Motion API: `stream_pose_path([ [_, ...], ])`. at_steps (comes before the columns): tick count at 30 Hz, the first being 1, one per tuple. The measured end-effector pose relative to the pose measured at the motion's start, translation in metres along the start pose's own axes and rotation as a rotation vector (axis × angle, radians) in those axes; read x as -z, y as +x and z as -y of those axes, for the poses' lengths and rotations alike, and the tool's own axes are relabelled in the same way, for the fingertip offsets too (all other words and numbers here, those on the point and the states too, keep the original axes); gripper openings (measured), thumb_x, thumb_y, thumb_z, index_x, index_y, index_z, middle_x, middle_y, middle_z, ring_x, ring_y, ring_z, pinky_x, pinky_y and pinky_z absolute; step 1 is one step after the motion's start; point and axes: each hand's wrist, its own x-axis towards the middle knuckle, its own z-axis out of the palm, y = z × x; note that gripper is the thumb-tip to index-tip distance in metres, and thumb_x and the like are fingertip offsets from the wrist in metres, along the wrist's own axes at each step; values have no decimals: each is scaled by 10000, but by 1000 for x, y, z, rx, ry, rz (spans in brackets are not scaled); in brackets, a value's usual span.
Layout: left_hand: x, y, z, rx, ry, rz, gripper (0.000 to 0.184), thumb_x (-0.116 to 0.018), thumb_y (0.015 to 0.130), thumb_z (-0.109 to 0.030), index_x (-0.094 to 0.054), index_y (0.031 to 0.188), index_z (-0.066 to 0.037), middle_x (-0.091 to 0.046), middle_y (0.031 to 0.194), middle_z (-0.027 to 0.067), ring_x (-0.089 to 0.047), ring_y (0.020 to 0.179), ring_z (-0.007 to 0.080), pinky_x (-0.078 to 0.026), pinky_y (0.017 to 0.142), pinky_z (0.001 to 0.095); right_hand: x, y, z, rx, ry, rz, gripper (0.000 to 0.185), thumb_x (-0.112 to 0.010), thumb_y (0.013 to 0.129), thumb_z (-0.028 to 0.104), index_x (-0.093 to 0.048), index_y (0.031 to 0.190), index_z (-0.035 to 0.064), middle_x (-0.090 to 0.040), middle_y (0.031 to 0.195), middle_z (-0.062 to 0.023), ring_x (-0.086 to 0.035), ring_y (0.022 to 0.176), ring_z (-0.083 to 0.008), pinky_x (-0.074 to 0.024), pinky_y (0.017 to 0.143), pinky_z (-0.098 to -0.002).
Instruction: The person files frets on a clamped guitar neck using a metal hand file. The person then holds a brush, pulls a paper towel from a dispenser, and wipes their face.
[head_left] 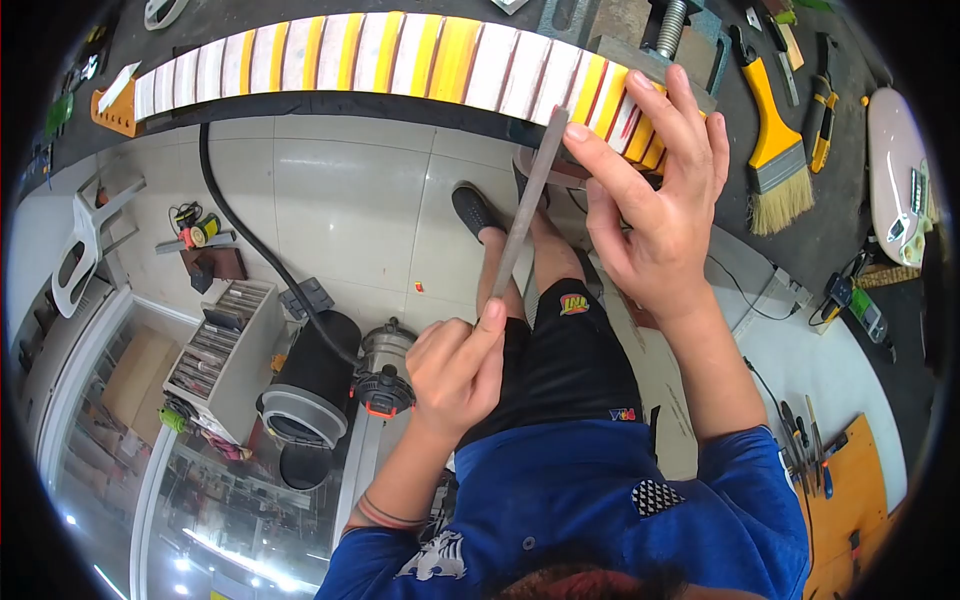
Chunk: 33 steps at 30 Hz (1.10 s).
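Left hand (455, 375) is curled round the file (528, 215) at its near end; its far tip is touched by the loosely spread right hand (668, 205), nearer the striped guitar neck (450, 60) lying crosswise ahead.

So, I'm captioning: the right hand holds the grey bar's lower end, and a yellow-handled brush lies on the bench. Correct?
Wrong hand: in the head view, the left hand holds the lower end of the grey bar. The brush part stands.
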Motion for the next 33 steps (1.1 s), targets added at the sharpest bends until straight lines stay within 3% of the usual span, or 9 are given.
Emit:
stream_pose_path([
  [3,-11,39,-5,1,-42,-19,549,-804,873,68,-775,1407,-59,-504,681,56,-489,523,213,-412,519,350,1,0,1,-3,-13,4,654,-749,831,-16,-776,1375,345,-530,1659,-124,-430,1608,-427,-212,1299,-650],
  [6,-33,112,-7,-56,-83,-59,565,-792,875,75,-770,1421,-69,-523,728,73,-507,541,235,-438,534,372,-2,2,5,-36,-2,-42,723,-783,727,-4,-805,1339,381,-582,1609,-75,-481,1577,-386,-216,1293,-593],
  [10,-23,72,-3,-33,-64,-31,569,-796,870,71,-772,1420,-70,-495,691,60,-494,533,216,-425,522,363,-3,1,4,-24,-2,-48,726,-779,725,-1,-804,1341,383,-582,1608,-71,-481,1577,-388,-217,1292,-594],
  [12,-2,18,0,-20,-23,51,538,-725,896,169,-750,1410,11,-640,744,114,-523,559,191,-456,557,323,-5,1,1,-10,-16,-60,725,-779,723,5,-804,1341,382,-582,1609,-72,-482,1576,-389,-217,1292,-596],
  [15,3,-4,0,14,-33,27,574,-790,854,90,-772,1410,-50,-485,649,42,-470,515,194,-403,514,331,-2,0,0,7,-13,-23,663,-740,825,-22,-778,1380,338,-533,1658,-124,-433,1608,-420,-202,1307,-640],
  [20,-33,102,-6,-22,-147,-57,574,-799,858,79,-772,1413,-66,-572,723,78,-525,535,236,-436,530,350,-2,2,3,-19,-16,-37,700,-774,752,22,-796,1361,367,-562,1627,-101,-464,1586,-406,-214,1297,-621],
  [24,-20,55,5,-61,-72,1,553,-735,907,145,-743,1437,-10,-549,695,74,-487,549,185,-412,537,331,-3,0,1,4,-17,-44,718,-788,715,49,-804,1354,378,-575,1613,-94,-473,1579,-401,-220,1294,-616],
  [28,9,-36,4,-28,-13,60,576,-762,855,147,-734,1413,5,-498,672,67,-466,536,212,-371,514,345,-4,0,0,3,-16,-47,725,-786,725,27,-800,1358,381,-573,1618,-86,-470,1583,-401,-220,1295,-614],
  [33,20,-52,0,14,-54,50,566,-821,847,82,-743,1400,-12,-483,678,33,-486,528,207,-409,515,355,-4,0,2,-13,-7,-49,731,-786,734,12,-797,1363,384,-572,1622,-82,-467,1587,-399,-222,1296,-612],
])
